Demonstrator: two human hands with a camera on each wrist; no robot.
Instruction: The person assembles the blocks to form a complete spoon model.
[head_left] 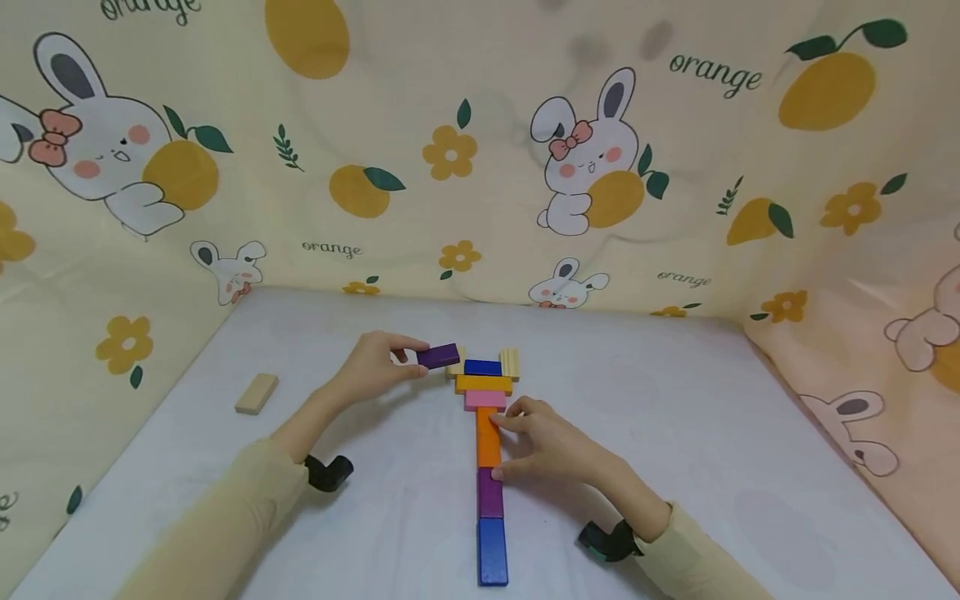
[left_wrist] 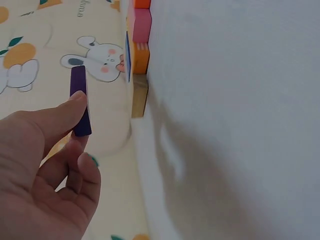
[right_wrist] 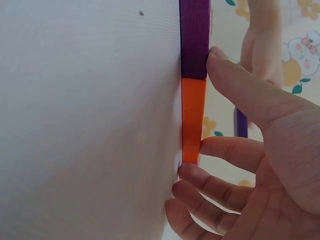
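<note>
Between thumb and fingers, my left hand pinches a purple wooden block, raised off the table near the far end of a block row. That end has a dark blue block between natural wood blocks, then a yellow-orange block and a pink block. Toward me run an orange block, a second purple block and a blue block, end to end. From the right side, my right hand touches this line, thumb at the purple block, index finger at the orange one.
A loose natural wood block lies on the left of the white table. Cloth printed with rabbits and oranges rises behind the table and at both sides. A black wrist camera sits at my left sleeve, another at my right.
</note>
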